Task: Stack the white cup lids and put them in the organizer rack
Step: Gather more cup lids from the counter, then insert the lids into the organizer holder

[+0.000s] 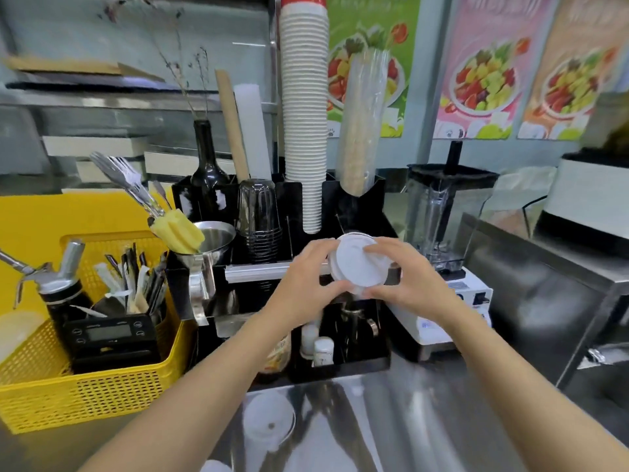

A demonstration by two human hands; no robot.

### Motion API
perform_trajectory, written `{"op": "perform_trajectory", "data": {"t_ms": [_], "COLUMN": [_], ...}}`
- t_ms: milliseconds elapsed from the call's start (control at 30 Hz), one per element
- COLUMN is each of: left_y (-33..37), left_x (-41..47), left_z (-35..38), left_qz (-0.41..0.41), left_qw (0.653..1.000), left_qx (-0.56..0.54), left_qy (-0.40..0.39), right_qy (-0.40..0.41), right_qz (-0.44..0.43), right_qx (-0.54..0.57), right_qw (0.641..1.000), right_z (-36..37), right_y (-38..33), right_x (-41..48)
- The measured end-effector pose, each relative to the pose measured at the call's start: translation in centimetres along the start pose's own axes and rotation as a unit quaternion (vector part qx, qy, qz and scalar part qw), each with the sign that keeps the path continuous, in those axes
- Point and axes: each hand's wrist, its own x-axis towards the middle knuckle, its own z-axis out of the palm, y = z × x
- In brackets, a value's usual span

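A stack of white cup lids is gripped between both hands, tilted with its top face toward me, right in front of the black organizer rack. My left hand clasps the stack's left edge. My right hand clasps its right and lower edge. The stack hovers over the rack's front right slot, below the tall column of white paper cups. On the steel counter near me lies another white lid, and a further white piece shows at the bottom edge.
A yellow basket with tools and a scale stands at the left. A blender on a white base sits right of the rack, beside a steel box. The rack also holds dark cups, a bottle and small white bottles.
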Motion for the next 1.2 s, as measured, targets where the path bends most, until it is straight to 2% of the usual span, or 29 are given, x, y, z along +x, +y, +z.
{"op": "perform_trajectory", "data": {"t_ms": [167,433,567,700,767,900,967,1100,1200], "left_y": [-0.1,-2.8,-4.6,-5.9,-6.1,-6.4,-6.5,-6.3,-5.9], "left_x": [5.7,10.9,12.0,12.6,12.6,12.7,12.7,12.7,12.1], "left_z": [1.1,3.5,4.2,4.7,4.9,5.2,5.2,5.0,5.1], "left_qz": [0.007,-0.038,-0.034,0.030,0.047,0.036,0.038,0.037,0.038], "left_qw": [1.000,0.995,0.981,0.944,0.925,0.915,0.910,0.902,0.907], "left_qx": [0.007,0.086,0.169,0.300,0.342,0.344,0.354,0.369,0.363], "left_qy": [0.000,-0.044,-0.092,-0.131,-0.155,-0.206,-0.214,-0.223,-0.208], "right_qy": [0.003,-0.018,-0.049,-0.072,-0.099,-0.227,-0.265,-0.245,-0.143], "right_qz": [0.019,0.082,0.086,0.081,0.061,0.095,0.109,0.100,0.043], "right_qx": [-0.014,-0.022,-0.080,-0.123,-0.185,-0.296,-0.308,-0.311,-0.320], "right_qw": [1.000,0.996,0.992,0.987,0.976,0.923,0.907,0.913,0.936], "right_z": [-2.5,-2.3,-1.1,-0.5,-0.5,0.1,0.5,0.7,0.8], "right_y": [2.3,7.4,9.3,10.0,10.1,9.8,9.8,9.9,9.7], "right_x": [4.2,8.3,9.8,10.5,11.0,11.9,12.0,11.8,10.9]}}
